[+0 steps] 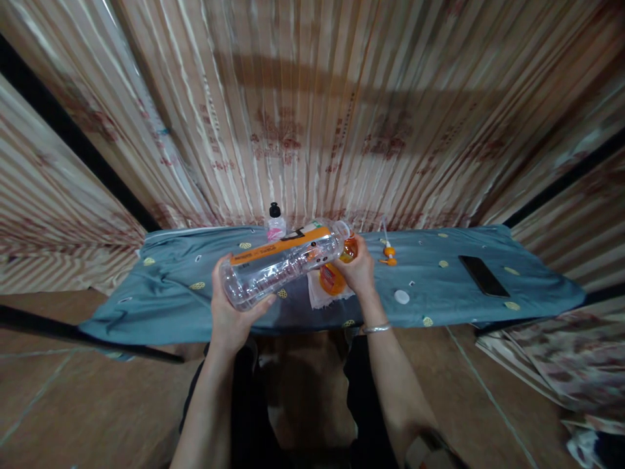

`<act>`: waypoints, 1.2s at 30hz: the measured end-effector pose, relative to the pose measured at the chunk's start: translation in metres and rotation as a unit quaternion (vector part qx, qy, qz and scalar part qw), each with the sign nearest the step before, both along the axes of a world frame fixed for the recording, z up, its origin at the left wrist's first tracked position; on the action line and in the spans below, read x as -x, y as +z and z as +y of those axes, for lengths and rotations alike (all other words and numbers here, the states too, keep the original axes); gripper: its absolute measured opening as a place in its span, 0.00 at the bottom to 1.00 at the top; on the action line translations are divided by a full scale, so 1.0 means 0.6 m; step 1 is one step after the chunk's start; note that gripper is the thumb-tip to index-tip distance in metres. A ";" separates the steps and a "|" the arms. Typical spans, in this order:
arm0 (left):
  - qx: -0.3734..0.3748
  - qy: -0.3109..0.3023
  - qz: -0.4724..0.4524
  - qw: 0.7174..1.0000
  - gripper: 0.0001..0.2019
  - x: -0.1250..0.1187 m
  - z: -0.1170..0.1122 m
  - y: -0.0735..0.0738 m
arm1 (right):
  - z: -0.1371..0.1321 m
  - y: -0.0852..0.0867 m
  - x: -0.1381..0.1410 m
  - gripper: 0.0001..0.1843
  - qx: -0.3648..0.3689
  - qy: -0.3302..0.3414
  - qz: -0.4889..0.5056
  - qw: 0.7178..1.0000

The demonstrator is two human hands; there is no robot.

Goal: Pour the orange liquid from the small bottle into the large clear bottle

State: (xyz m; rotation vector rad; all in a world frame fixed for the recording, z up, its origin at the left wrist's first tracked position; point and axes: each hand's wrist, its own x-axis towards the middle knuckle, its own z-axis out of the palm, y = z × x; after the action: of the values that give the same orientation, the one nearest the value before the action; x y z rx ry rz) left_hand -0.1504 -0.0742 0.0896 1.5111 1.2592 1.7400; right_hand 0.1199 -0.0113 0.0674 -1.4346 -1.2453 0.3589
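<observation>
My left hand (232,322) is wrapped around the base of a large clear plastic bottle (273,277) with an orange and black label. The bottle lies tilted, its uncapped mouth slightly higher at the right. My right hand (360,268) grips the neck of an orange bottle (331,280), which stands on a white cloth (317,296). The clear bottle's mouth is by the top of the orange bottle; whether they touch I cannot tell. To the right lie an orange pump head (389,253) with a clear tube and a round white cap (402,297).
A small clear bottle with a black top (275,225) stands at the back of the table. A black phone (483,275) lies at the right on the blue-green patterned tablecloth (170,293). Black poles (73,124) flank the table, and a pleated curtain (303,130) hangs behind.
</observation>
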 end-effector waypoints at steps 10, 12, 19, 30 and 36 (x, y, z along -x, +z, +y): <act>0.012 0.016 -0.001 1.000 0.54 0.005 0.000 -0.011 | 0.002 -0.007 -0.001 0.39 -0.013 -0.007 0.012 1.000; 0.008 0.017 0.006 1.000 0.54 0.005 -0.001 -0.012 | 0.002 -0.006 -0.002 0.39 -0.014 -0.003 0.012 1.000; -0.003 0.022 0.021 1.000 0.53 0.004 0.000 -0.013 | 0.003 -0.008 -0.005 0.40 -0.011 -0.014 -0.004 1.000; 0.010 0.012 0.001 1.000 0.54 0.004 0.000 -0.014 | 0.005 -0.014 -0.009 0.40 -0.014 0.000 0.005 1.000; 0.010 0.009 0.003 1.000 0.55 0.003 0.000 -0.011 | 0.005 -0.012 -0.009 0.39 -0.006 -0.006 0.005 1.000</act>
State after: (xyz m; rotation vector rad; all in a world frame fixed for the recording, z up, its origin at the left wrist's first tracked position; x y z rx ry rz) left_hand -0.1521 -0.0742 0.0830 1.4987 1.2924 1.7316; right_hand 0.1250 -0.0083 0.0604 -1.4273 -1.2274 0.3495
